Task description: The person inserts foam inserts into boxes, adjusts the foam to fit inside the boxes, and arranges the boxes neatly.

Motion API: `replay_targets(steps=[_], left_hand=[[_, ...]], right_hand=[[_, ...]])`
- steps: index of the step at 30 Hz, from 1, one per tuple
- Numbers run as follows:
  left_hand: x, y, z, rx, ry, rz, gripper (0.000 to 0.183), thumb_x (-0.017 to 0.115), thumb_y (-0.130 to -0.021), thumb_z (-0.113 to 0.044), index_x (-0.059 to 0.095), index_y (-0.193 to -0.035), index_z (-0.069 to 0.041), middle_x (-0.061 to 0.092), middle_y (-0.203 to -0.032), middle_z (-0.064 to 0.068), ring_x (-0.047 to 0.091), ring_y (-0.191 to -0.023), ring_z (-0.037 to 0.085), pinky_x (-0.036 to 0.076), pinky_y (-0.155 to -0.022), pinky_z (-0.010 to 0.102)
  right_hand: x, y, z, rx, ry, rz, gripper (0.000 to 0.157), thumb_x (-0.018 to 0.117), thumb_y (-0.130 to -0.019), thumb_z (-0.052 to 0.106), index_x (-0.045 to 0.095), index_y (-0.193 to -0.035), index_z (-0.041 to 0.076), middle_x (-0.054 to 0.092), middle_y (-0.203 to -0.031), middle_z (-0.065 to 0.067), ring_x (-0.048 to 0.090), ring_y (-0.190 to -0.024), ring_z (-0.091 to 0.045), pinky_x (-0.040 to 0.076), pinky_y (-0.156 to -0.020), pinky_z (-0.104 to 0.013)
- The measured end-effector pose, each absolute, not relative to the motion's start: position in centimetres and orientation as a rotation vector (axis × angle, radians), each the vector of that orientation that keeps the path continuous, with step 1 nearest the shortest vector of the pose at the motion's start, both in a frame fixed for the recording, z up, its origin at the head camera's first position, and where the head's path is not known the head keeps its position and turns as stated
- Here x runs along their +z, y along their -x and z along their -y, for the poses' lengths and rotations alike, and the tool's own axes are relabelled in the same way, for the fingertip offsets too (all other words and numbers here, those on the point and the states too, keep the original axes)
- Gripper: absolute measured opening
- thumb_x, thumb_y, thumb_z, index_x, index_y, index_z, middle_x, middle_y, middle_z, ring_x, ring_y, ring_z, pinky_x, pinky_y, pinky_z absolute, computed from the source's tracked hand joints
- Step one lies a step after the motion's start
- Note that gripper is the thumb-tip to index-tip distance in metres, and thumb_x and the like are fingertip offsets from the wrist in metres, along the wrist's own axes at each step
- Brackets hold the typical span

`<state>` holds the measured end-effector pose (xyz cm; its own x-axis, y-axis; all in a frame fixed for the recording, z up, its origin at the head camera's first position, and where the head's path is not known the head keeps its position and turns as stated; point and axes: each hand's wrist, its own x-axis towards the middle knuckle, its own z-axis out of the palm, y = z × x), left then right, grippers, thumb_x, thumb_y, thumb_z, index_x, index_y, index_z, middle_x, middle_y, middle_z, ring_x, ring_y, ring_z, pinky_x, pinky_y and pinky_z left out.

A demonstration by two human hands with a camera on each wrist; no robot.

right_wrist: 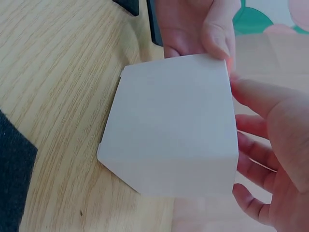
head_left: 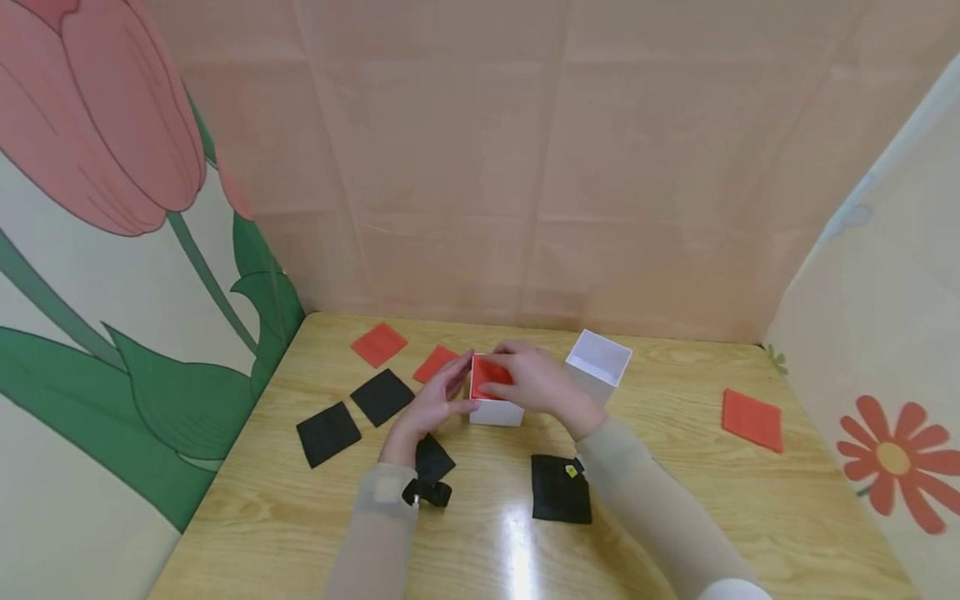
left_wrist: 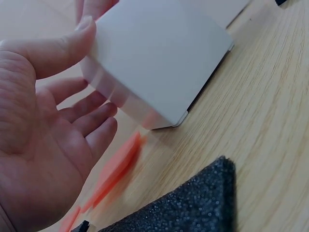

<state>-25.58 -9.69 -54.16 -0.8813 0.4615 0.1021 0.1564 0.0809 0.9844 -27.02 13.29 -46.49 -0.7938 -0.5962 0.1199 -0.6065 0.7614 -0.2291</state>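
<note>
White box (head_left: 496, 414) sits on the table (head_left: 480, 558), 6 o'clock of head-view centre, red square (head_left: 489, 375) in its top. Your left hand (head_left: 433, 403) is wide, against its 9 o'clock side. Your right hand (head_left: 542, 382) is over the red square; can't tell if it's pinching. Second white box (head_left: 600, 360) near 3 o'clock, black square (head_left: 555, 493) at 5.

And the sleeved left forearm (head_left: 371, 533) and right forearm (head_left: 660, 508) slant inward, bringing both hands close! The left hand (head_left: 435, 402) shows its palm to its wrist camera, left thumb (left_wrist: 63, 54) stretched out, the fingers loosely bent with a gap between. Over on the other side, the right hand (head_left: 540, 382), back upward, points leftward, right thumb (right_wrist: 258, 95) extended, the other fingers gently bent and apart.
</note>
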Motion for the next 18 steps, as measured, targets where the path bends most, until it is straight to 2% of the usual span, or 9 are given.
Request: replay_targets(steps=[4, 12, 18], left_hand=[[-54.12, 25.65, 9.66, 1.879, -0.631, -2.12, 0.092, 0.079, -0.097, -0.007, 0.026, -0.171, -0.012, 0.029, -0.175, 0.004, 0.026, -0.161, 0.026, 0.025, -0.128, 0.046], [-53.99, 25.63, 9.66, 1.88, -0.61, -2.12, 0.092, 0.08, -0.096, -0.008, 0.028, -0.171, -0.016, 0.03, -0.175, 0.004, 0.027, -0.161, 0.026, 0.026, -0.128, 0.045], [-54.27, 25.6, 9.62, 1.882, -0.601, -2.134, 0.091, 0.081, -0.096, -0.008, 0.03, -0.171, -0.016, 0.032, -0.174, 0.004, 0.029, -0.16, 0.027, 0.027, -0.127, 0.046]], right_hand=[[-46.37, 27.02, -13.07, 0.367, -1.003, 2.904, 0.053, 0.083, -0.094, 0.046, 0.075, -0.136, 0.015, 0.069, -0.125, -0.006, 0.067, -0.103, -0.024, 0.059, -0.092, -0.043], [-46.55, 27.17, -12.81, 0.292, -0.978, 2.932, 0.058, 0.084, -0.093, 0.047, 0.073, -0.141, 0.017, 0.068, -0.131, -0.007, 0.066, -0.11, -0.025, 0.058, -0.094, -0.048], [-46.62, 27.13, -12.51, 0.247, -0.96, 2.928, 0.057, 0.085, -0.091, 0.047, 0.074, -0.139, 0.019, 0.069, -0.129, -0.007, 0.066, -0.109, -0.026, 0.058, -0.093, -0.05]])
